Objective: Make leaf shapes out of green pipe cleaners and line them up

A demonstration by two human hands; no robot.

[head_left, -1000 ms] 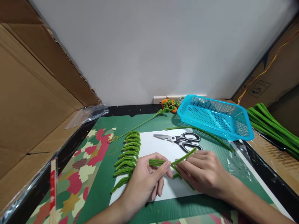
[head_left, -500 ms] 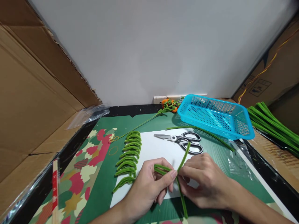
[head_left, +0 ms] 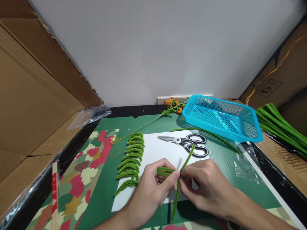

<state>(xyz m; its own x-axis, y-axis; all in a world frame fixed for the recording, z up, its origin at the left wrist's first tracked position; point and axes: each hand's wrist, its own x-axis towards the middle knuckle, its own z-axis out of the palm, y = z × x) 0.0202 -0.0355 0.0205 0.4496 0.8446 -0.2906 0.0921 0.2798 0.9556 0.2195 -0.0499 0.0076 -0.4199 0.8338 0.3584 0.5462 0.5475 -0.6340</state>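
Note:
My left hand is closed on the looped part of a green pipe cleaner, pinching it between thumb and fingers. Close beside it, my right hand pinches the same pipe cleaner where its strands cross. One free end points up and to the right; another hangs down toward me. My fingertips hide the crossing itself. Under my hands lies a white sheet of paper. Along its left side runs a column of several bent green pipe cleaner pieces. Black-and-grey scissors rest on the paper behind my right hand, blades to the left.
A blue perforated basket stands at the back right. One long green pipe cleaner lies in front of it. Orange flowers on a green stem lie at the back. Several green pipe cleaners are bundled far right; cardboard walls the left.
The pipe cleaner's hanging end has swung left, from slanting right to slanting left. Both hands have shifted slightly left and still pinch the pipe cleaner.

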